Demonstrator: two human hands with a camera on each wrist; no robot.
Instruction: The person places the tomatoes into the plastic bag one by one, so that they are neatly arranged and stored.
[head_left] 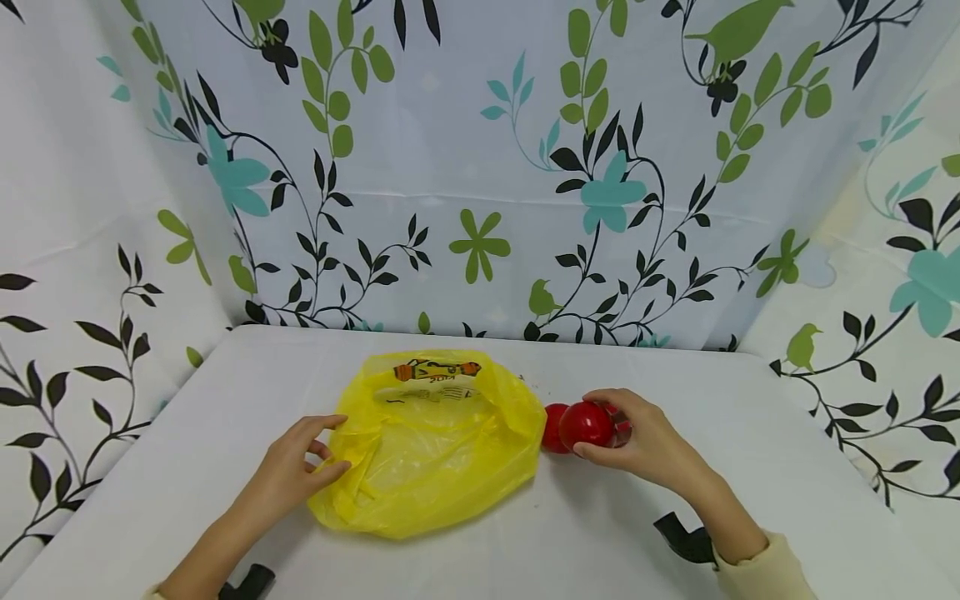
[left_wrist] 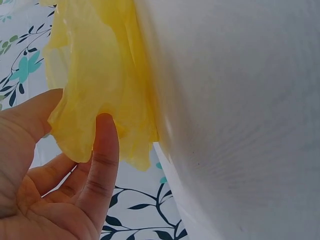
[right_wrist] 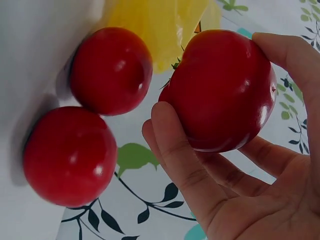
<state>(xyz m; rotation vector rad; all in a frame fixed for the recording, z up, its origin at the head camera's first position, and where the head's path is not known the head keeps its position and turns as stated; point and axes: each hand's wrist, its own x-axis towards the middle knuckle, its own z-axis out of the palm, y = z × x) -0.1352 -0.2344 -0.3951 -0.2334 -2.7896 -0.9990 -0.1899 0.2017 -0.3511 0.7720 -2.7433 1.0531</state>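
A crumpled yellow plastic bag (head_left: 435, 467) lies on the white table with its printed side toward the back. At its left edge is my left hand (head_left: 300, 462), thumb and fingers on either side of a fold of the thin plastic; the left wrist view shows the thumb tip hidden behind it. My right hand (head_left: 637, 433) holds a glossy red tomato (right_wrist: 220, 92) between thumb and fingers, just right of the bag. Beside it, two more red tomatoes, one nearer the bag (right_wrist: 111, 71) and another (right_wrist: 70, 156), rest on the table touching each other.
The white table (head_left: 750, 417) reaches back to a hanging cloth (head_left: 420, 167) patterned with leaves, flowers and birds. Similar cloth hangs at both sides. Dark straps show near both wrists, one of them a black strap (head_left: 684, 537) by the right sleeve.
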